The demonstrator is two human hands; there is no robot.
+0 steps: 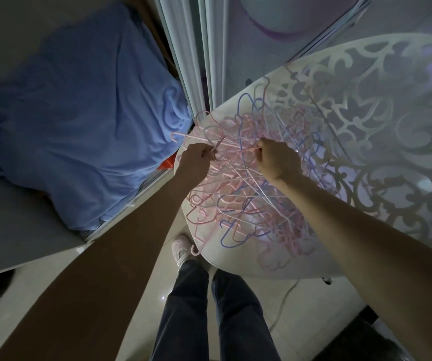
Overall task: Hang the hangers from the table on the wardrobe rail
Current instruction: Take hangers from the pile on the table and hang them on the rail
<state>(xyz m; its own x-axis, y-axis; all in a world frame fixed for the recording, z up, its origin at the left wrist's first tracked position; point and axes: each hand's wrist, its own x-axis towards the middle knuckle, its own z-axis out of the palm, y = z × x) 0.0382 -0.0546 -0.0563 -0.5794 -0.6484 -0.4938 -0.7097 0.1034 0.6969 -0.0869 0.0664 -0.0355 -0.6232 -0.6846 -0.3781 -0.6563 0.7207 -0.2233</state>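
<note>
A tangled heap of thin pink and blue hangers point(238, 201) lies on the near left part of a round white table point(238, 264) with a cut-out floral pattern. My left hand point(196, 158) is closed around a pink hanger point(191, 138) whose hook sticks out to the left past the table's edge. My right hand point(278, 158) grips another thin pink hanger wire at the top of the heap. Both hands are over the far left side of the heap, close together. No wardrobe rail is in view.
A blue blanket point(79, 121) lies on a surface to the left. White sliding door frames point(196, 61) stand beyond the table. Below are my legs in dark trousers point(209, 316) and a pink shoe point(181, 248) on a pale tiled floor. A white cable point(285, 300) trails under the table.
</note>
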